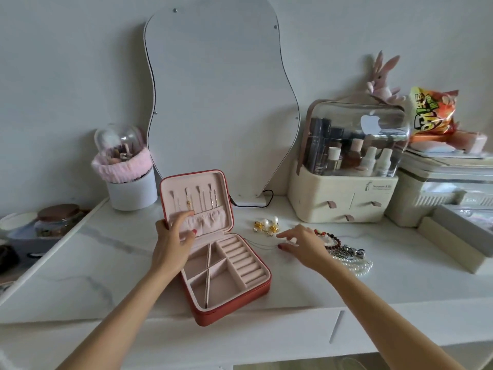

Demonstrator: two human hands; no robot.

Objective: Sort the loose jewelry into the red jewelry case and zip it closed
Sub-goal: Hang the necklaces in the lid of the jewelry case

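Observation:
The red jewelry case (226, 300) lies open on the white marble table, its pink-lined lid (210, 182) standing upright with necklaces hanging inside. My left hand (172, 241) grips the lid's left edge, fingers on the pink pocket. My right hand (302, 243) reaches over the table right of the case, fingertips on a thin chain (262, 245). Pearl-and-gold earrings (268, 225) lie just behind that hand. A red bead bracelet (332, 239), a silver piece (352, 251) and a pearl strand (358, 267) lie beside it to the right.
A wavy mirror (221, 102) leans on the wall behind the case, its cord trailing on the table. A white brush holder (132, 192) stands at left, a cream cosmetics organizer (344, 198) at right, boxes (453, 236) beyond it. The table's front edge (160, 324) runs below the case.

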